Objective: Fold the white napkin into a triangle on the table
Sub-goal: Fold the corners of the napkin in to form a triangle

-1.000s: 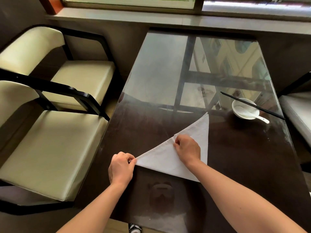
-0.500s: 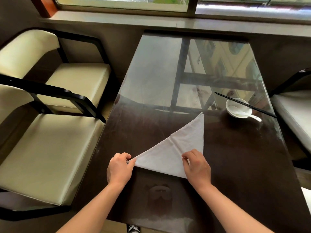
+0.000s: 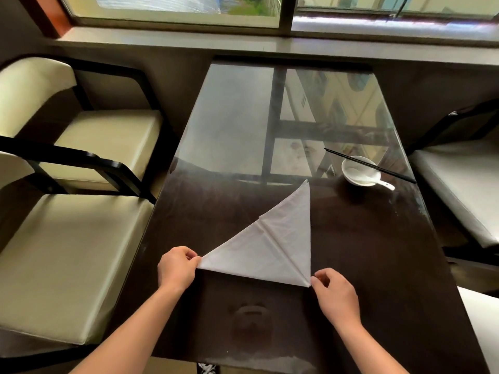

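Note:
The white napkin lies flat on the dark glass-topped table as a triangle, one tip pointing away from me and a crease running across it. My left hand pinches the napkin's near left corner. My right hand pinches its near right corner with thumb and forefinger. Both forearms reach in from the bottom edge.
A white bowl with a white spoon stands at the table's right side, and black chopsticks rest across it. Cream-cushioned chairs stand on the left, another seat on the right. A window sill runs behind the table.
My right hand slid from the napkin's middle toward me and to the right, down to the near right corner. The left hand has kept its hold on the left corner.

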Available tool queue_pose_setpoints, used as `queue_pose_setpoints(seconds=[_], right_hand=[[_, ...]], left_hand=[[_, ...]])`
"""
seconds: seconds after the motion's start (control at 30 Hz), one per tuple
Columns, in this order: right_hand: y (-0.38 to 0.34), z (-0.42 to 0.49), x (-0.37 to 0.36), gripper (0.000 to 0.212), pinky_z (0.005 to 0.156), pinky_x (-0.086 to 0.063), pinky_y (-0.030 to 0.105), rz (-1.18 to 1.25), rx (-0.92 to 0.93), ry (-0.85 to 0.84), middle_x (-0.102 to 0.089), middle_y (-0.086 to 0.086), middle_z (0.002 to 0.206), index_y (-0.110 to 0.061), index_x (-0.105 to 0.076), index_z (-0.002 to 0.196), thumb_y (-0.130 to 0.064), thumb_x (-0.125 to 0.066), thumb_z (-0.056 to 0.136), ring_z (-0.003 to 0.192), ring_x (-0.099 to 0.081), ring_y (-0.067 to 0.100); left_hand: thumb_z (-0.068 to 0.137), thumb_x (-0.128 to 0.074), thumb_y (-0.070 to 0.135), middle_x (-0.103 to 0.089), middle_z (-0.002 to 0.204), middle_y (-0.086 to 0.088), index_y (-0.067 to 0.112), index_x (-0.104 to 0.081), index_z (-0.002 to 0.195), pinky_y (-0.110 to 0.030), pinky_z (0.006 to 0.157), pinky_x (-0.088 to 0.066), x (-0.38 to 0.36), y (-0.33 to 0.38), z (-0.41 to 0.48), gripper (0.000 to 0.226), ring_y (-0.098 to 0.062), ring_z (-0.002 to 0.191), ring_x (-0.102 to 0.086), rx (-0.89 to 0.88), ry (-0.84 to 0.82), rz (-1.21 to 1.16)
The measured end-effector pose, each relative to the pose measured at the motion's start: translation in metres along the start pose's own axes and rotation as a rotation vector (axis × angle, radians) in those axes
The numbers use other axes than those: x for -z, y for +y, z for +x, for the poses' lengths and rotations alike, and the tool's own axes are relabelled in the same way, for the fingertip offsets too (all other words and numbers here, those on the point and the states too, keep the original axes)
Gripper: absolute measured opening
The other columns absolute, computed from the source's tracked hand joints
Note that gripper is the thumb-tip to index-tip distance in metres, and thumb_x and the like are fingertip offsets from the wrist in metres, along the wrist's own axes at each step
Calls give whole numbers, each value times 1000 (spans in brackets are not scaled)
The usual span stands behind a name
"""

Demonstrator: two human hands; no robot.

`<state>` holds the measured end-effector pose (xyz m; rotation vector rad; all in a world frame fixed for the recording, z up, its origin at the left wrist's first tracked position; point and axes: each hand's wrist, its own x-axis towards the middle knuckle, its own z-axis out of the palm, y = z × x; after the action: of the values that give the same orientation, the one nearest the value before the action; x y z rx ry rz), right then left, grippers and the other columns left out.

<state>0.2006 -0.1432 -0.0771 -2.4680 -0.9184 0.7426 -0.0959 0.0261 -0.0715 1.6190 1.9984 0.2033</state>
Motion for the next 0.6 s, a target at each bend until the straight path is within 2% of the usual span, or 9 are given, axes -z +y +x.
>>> queue_pose_setpoints(seconds=[0.1, 0.2, 0.4, 0.47, 0.6], right_hand=[[-1, -3, 0, 14, 72, -50, 31, 4, -31, -45, -64, -14, 81, -29, -68, 95, -42, -68, 89, 81, -62, 13], [-6, -2, 0, 19, 68, -51, 31, 67, -56, -52, -65, -12, 75, -31, -66, 86, -46, -76, 80, 75, -62, 7], [-8, 1, -1, 20, 70, -59, 37, 127, -78, -47, -67, -8, 73, -33, -65, 81, -30, -84, 76, 69, -64, 8], [-8, 1, -1, 20, 71, -62, 42, 181, -100, -61, -68, -6, 74, -32, -67, 83, -29, -85, 75, 71, -67, 12], [-7, -1, -1, 24, 70, -63, 45, 273, -138, -89, -72, -2, 70, -31, -68, 80, -31, -89, 70, 69, -70, 15]], left_hand=[[80, -76, 22, -71, 80, 2, 22, -75, 82, -31, 73, -52, 0, 2, 1, 2, -19, 80, -65, 2, -15, -53], [78, -77, 16, -68, 75, 5, 22, -74, 81, -32, 73, -54, 1, 4, 0, 8, -18, 76, -65, 23, -35, -134], [78, -75, 7, -70, 79, 3, 21, -76, 90, -32, 68, -51, 1, -1, -3, 18, -15, 77, -65, 76, -55, -259], [78, -74, 6, -71, 80, 3, 21, -76, 92, -32, 68, -52, 2, -1, -3, 20, -16, 78, -66, 88, -63, -289], [78, -74, 4, -73, 85, -1, 18, -76, 96, -32, 70, -53, 5, -2, -3, 23, -19, 83, -68, 127, -96, -362]])
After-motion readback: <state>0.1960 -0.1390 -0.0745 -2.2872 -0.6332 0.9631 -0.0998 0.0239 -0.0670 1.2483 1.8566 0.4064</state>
